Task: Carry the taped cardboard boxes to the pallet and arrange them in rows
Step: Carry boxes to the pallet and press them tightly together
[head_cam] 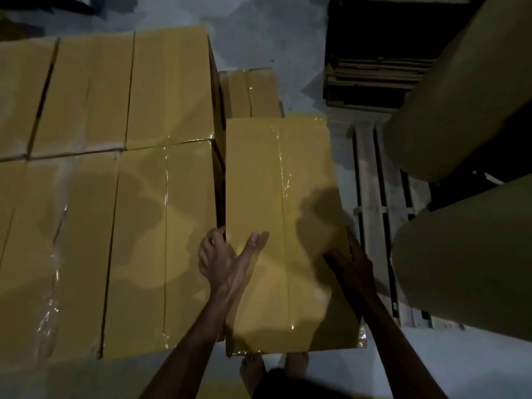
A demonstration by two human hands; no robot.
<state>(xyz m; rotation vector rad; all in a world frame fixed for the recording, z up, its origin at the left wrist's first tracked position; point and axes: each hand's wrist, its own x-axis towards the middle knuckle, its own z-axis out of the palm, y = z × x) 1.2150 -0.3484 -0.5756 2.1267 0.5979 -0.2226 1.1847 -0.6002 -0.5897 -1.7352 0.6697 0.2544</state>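
A long taped cardboard box (276, 197) lies lengthwise in front of me, held between both hands. My left hand (224, 260) grips its left edge, thumb laid across the top and fingers down the side. My right hand (351, 263) holds the right edge in shadow, fingers wrapped over the side. To the left stand rows of stacked taped boxes (115, 174), their tops level with the held box. Another taped box (253, 93) sits lower, just beyond it. Slats of a wooden pallet (374, 203) show to the right.
Two large paper rolls (460, 96) (472, 272) stand at the right, close to the pallet slats. A dark stack of flat cardboard sheets (380, 67) is at the back right. Grey concrete floor (273, 38) lies beyond. My bare feet (253, 370) are under the box's near end.
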